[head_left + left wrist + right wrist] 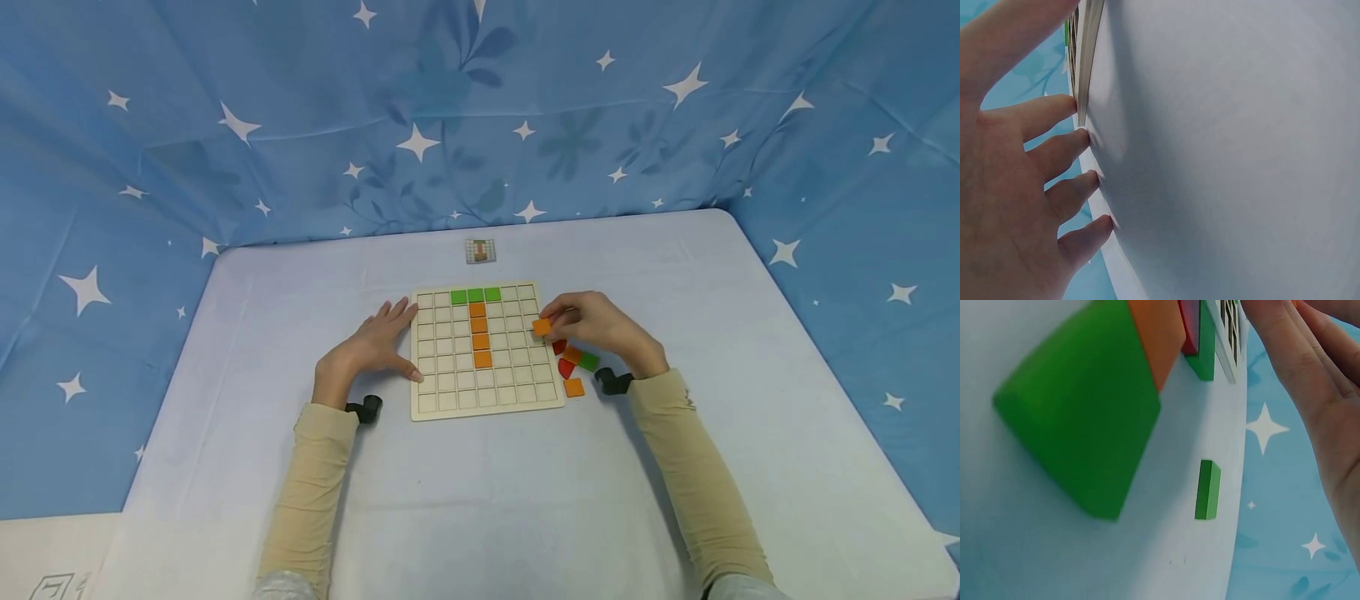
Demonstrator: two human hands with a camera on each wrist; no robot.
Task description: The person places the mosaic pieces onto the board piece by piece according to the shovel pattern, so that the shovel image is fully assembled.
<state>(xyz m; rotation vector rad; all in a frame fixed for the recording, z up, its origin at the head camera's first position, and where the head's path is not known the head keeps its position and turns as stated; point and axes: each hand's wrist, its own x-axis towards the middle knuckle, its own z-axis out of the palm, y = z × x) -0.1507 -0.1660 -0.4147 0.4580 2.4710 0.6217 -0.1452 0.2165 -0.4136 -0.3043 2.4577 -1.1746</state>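
A pale square grid board (442, 400) lies on the table. Across its top row run three green tiles (476, 296), with a column of several orange tiles (480, 342) below the middle one. My left hand (373, 343) is spread at the board's left side, thumb tip on its edge; in the left wrist view a fingertip meets the board's side (1089, 56). Between thumb and fingers, my right hand (598, 323) pinches an orange square tile (542, 327) over the board's right columns. In the right wrist view the fingers cover most of that tile.
Loose pieces lie right of the board: red pieces (566, 368), an orange tile (573, 387), and green ones (588, 362). In the right wrist view a green block (1208, 490) lies apart. A small picture card (480, 251) lies behind the board. Blue starry curtains (420, 179) surround the table.
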